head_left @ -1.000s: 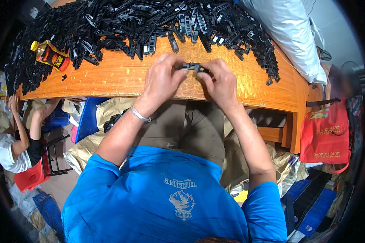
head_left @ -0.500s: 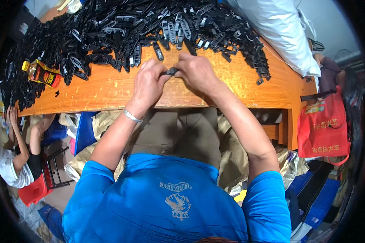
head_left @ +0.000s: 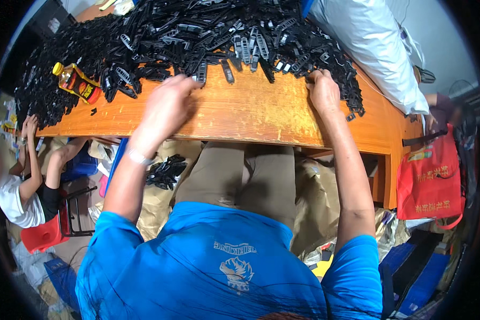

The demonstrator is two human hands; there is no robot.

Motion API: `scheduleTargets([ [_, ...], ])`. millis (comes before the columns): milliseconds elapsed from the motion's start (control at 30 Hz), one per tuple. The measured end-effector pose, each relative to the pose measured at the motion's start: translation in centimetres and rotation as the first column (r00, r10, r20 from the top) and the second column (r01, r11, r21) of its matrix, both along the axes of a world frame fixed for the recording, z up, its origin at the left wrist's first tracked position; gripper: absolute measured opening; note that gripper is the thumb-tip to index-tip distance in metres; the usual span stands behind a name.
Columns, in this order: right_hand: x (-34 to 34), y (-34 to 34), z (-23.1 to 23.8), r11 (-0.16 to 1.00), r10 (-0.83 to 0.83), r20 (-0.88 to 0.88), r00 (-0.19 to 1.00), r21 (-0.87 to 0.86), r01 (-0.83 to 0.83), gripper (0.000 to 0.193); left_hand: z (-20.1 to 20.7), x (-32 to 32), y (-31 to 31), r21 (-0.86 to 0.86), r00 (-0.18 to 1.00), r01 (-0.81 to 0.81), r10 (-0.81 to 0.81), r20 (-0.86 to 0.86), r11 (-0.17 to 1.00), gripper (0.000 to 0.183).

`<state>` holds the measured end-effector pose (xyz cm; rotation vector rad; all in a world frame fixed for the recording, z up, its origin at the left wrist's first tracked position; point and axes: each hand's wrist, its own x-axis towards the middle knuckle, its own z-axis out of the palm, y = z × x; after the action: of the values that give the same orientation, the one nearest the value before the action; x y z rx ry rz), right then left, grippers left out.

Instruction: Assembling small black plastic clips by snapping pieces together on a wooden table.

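A wide heap of black plastic parts (head_left: 197, 32) covers the far side of the wooden table (head_left: 240, 117); many are long and slotted, while smaller pieces lie at its right end. My left hand (head_left: 168, 104) is smeared by motion above the table's near part, its fingertips close to the heap's front edge; whether it holds anything is unclear. Over at the right, my right hand (head_left: 325, 92) has its fingers pinched together at the edge of the smaller pieces. Whatever is between those fingertips is hidden. A single long black part (head_left: 228, 71) lies between my hands.
A yellow-capped bottle (head_left: 77, 82) leans on the heap at left. A white sack (head_left: 370, 53) lies at the back right, and a red bag (head_left: 431, 181) hangs by the right end. Black parts (head_left: 166, 172) sit below the table edge. Another person (head_left: 21, 197) works at far left.
My hands, together over a small black piece before, have moved apart: the left toward the near left, the right to the heap's right side. Black parts now show below the table edge.
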<state>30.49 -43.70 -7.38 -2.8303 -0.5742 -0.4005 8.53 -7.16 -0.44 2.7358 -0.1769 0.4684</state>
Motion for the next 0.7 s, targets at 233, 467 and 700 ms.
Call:
scheduleTargets([
  [233,-1.4,0.8,0.9,0.998,0.057,0.032,0.998,0.034,-0.058,0.028,-3.8,8.6,-2.5,0.214,0.995,0.047,-0.064,0.073,0.976,0.026],
  [467,-4.6,1.1,0.9,0.921,0.084,0.007,0.996,0.381,-0.081,0.024,-4.7,8.6,-3.7,0.192,0.976,0.095,-0.129,0.176,0.977,0.027],
  [700,-6.2,1.3,0.2,0.934,-0.008,-0.047,0.999,0.356,0.024,0.022,-5.8,4.1,-7.4,-0.098,0.985,0.147,-0.136,0.106,0.984,0.023],
])
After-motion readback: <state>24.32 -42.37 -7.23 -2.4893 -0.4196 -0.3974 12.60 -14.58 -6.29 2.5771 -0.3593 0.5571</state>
